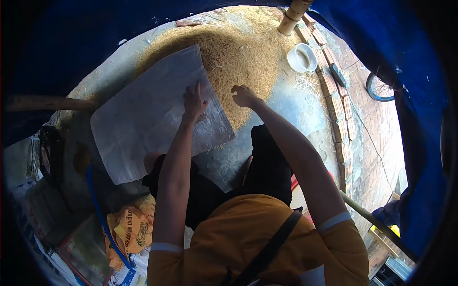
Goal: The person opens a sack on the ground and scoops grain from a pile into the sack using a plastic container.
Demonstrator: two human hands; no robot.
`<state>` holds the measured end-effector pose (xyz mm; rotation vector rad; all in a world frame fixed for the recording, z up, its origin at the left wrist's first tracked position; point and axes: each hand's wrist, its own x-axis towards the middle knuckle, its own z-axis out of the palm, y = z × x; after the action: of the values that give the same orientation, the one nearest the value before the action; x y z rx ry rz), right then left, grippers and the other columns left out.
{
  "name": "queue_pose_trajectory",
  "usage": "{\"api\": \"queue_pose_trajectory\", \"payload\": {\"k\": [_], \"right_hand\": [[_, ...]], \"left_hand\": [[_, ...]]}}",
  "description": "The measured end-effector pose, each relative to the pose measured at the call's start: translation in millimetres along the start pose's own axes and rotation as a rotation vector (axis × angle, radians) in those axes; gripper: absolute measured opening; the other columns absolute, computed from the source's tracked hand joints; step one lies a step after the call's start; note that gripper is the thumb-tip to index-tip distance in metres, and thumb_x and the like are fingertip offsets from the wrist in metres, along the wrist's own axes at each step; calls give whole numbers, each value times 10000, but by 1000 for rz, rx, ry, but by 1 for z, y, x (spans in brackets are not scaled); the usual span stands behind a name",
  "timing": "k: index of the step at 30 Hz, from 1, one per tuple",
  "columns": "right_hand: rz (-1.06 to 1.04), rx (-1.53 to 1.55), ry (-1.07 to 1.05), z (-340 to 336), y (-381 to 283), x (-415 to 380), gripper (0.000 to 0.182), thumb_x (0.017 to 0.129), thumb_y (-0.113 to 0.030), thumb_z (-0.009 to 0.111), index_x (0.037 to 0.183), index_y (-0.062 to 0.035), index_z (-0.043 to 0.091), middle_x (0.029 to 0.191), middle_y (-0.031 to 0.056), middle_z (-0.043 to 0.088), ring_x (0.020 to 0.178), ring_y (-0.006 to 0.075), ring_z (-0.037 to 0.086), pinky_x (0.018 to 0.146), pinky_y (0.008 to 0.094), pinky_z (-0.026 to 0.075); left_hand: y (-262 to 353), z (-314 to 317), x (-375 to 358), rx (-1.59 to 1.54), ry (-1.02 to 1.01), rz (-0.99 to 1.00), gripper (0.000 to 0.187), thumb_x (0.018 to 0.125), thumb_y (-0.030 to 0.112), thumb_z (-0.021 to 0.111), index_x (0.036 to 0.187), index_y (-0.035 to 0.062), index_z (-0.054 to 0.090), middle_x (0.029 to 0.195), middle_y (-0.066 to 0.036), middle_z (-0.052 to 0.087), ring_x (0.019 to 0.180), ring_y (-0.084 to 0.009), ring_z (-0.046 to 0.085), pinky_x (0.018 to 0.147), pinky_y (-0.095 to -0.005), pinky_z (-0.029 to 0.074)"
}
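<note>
A pale woven sack (pixel 143 109) lies flat on the floor, its upper right part over the edge of a heap of golden grain or husks (pixel 238 57). My left hand (pixel 194 101) rests on or just over the sack near its right edge, index finger stretched out and thumb apart. Small light bits lie on the sack beside that hand. To the right, my right hand (pixel 244 96) is above the heap, fingers curved and apart, with nothing visible in them.
A white bucket (pixel 302 58) stands right of the heap, beside a row of bricks (pixel 334 105). A bamboo post (pixel 292 19) rises behind. Orange bags (pixel 131 231) and a blue hose (pixel 98 209) lie lower left. A bicycle wheel (pixel 380 88) shows far right.
</note>
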<state>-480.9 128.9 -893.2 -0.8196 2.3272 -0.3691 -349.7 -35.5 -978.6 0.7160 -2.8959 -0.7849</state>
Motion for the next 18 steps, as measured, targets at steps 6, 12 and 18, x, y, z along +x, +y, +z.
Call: {"api": "queue_pose_trajectory", "payload": {"k": [6,12,18], "right_hand": [[-145,-44,-51,49,12,56,340,690,-205,520,995,-59,544,982,177,556,957,308,520,816,372,417],[-284,-133,-107,77,-12,62,293,703,-180,513,904,25,572,856,196,584,763,270,596,692,341,485],[-77,442,-447,60,-60,36,353,816,-304,499,1000,-3,492,758,102,564,586,149,591,475,258,504]], "left_hand": [[32,-12,5,26,183,-223,920,643,572,579,1315,102,161,1201,-263,284,1061,-468,317,806,-532,352],[33,-12,13,185,265,-309,996,575,566,641,1285,34,188,1166,-252,328,1012,-428,386,758,-511,392],[21,-36,44,83,63,-311,897,604,370,662,1269,12,178,1089,-256,440,981,-405,469,818,-443,407]]}}
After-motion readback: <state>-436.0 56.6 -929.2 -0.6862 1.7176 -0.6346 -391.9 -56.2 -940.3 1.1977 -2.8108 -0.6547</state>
